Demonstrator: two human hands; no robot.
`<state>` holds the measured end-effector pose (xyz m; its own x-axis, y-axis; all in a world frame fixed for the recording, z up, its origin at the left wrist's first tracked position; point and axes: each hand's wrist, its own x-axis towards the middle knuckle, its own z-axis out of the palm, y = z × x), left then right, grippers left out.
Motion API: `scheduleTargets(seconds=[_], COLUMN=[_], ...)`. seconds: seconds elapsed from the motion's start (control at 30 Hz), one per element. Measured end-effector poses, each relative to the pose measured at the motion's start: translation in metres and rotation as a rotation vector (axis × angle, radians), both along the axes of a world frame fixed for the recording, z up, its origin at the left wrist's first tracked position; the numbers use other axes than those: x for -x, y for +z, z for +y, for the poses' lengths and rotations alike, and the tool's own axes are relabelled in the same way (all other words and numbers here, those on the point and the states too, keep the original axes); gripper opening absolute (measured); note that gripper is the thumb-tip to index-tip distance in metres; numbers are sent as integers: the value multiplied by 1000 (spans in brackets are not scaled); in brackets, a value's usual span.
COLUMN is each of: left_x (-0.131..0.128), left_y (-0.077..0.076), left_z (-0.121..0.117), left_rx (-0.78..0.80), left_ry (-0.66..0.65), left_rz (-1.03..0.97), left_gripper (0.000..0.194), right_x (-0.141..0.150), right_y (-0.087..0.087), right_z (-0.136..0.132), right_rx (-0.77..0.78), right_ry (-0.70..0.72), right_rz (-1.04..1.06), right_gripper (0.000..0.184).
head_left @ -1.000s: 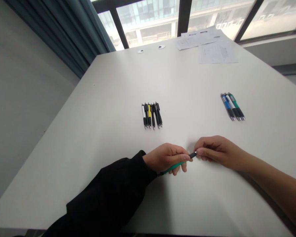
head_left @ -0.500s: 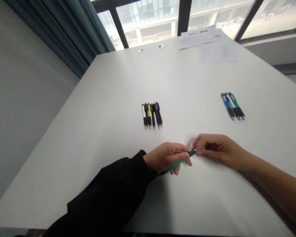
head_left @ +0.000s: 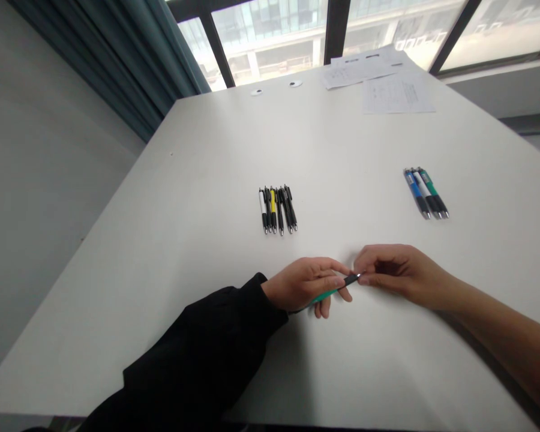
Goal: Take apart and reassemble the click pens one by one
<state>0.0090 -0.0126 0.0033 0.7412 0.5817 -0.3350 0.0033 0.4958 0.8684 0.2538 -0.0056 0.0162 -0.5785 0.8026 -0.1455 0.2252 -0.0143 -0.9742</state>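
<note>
My left hand (head_left: 303,285), in a black sleeve (head_left: 198,360), grasps the green barrel of a retractable ballpoint pen (head_left: 328,294), with the fingers curled over it. My right hand (head_left: 400,276) pinches the pen's black tip end between thumb and fingertips (head_left: 364,279); neither hand is released. The pen lies nearly level between my hands, held over a white table (head_left: 198,240), and its far barrel end is hidden by my left hand. I judge it light and stiff, with a smooth barrel that could slip or turn, so the black grip section looks the surer hold. Beyond my hands lie a tight row of black, white and yellow pens (head_left: 278,210) and, to the right, a row of blue, white and green pens (head_left: 426,193). Both rows lie well apart from my hands, leaving room to move. Loose sheets of paper (head_left: 398,95) lie at the far table edge.
</note>
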Motion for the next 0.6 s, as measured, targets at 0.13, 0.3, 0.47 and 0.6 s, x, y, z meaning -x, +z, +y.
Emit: scheduleTargets(seconds=[0.13, 0.3, 0.47, 0.6], left_x=[0, 0, -1, -2], left_y=[-1, 0, 0, 1], left_z=[1, 1, 0, 0], left_rx=[0, -5, -4, -5], left_ry=[-6, -9, 7, 12], left_rz=[-10, -29, -36, -37], left_gripper=[43, 38, 34, 34], right_x=[-1, -3, -1, -1], right_y=[-1, -1, 1, -1], right_z=[0, 0, 1, -1], right_rx=[-48, 25, 7, -13], right_ry=[15, 19, 74, -2], right_rz=[43, -7, -97, -38], right_gripper=[23, 32, 32, 28])
